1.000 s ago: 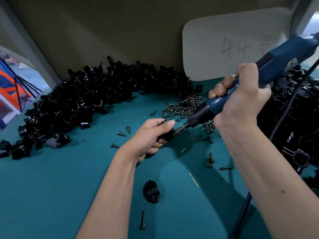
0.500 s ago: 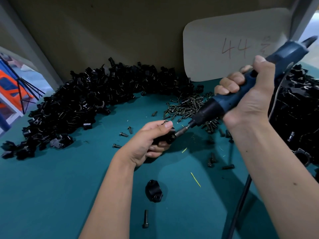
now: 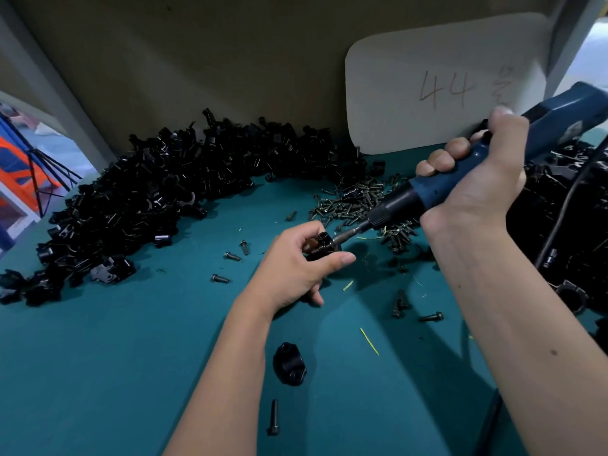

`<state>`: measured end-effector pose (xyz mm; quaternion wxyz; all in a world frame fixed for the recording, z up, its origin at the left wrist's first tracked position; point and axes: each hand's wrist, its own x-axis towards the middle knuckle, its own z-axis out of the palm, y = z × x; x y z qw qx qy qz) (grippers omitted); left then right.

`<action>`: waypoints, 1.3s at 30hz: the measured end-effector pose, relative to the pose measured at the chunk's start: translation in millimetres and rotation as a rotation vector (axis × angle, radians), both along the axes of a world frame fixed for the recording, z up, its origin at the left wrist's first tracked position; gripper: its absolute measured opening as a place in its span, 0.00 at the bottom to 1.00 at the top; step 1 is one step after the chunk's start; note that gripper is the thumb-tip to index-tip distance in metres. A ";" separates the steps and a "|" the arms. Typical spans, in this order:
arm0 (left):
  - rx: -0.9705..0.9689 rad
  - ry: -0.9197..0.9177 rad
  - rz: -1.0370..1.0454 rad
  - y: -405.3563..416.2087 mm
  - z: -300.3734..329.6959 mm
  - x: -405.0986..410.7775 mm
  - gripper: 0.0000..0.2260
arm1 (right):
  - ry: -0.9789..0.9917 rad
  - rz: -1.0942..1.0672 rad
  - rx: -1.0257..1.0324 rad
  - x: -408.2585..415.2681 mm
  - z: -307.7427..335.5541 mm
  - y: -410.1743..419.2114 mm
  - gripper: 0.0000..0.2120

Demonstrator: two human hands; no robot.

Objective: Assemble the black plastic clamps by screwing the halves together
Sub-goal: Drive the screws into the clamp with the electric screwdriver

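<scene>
2 hands (image 3: 296, 268), 1 screwdriver (image 3: 460, 182), 2 clamp piles (image 3: 158, 199), 1 card (image 3: 427, 83)

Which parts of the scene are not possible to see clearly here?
- Head view: clamp mostly covered by the left hand.
- Screw under the driver bit: too small.
- Electric screwdriver: rear cut by the right edge.
- Card writing after "44": partly behind the right hand.

Clamp-half heap (image 3: 158, 205) along worktop (image 3: 98, 357) back-left edge; screw pile (image 3: 355, 202) back centre; second heap (image 3: 559, 225) right edge.
</scene>
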<state>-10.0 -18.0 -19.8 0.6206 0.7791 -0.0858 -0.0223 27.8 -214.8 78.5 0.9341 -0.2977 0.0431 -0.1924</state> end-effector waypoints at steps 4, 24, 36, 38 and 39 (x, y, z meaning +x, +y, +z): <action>0.005 -0.014 0.015 -1.6 -0.1 -0.4 0.20 | 0.027 0.004 0.006 1.8 -1.6 -0.7 0.13; 0.154 -0.149 0.220 -17.4 4.9 -6.6 0.03 | 0.047 0.039 0.110 3.2 -4.6 0.0 0.13; 0.218 -0.296 0.299 -21.5 -0.3 -2.4 0.08 | 0.059 -0.028 0.055 2.1 -3.1 0.9 0.12; 0.249 -0.346 0.318 -21.8 -2.8 -0.3 0.08 | 0.058 -0.032 0.056 2.3 -3.1 1.1 0.12; 0.275 -0.372 0.324 -21.5 -3.4 0.2 0.09 | 0.059 -0.035 0.056 2.5 -3.2 1.0 0.12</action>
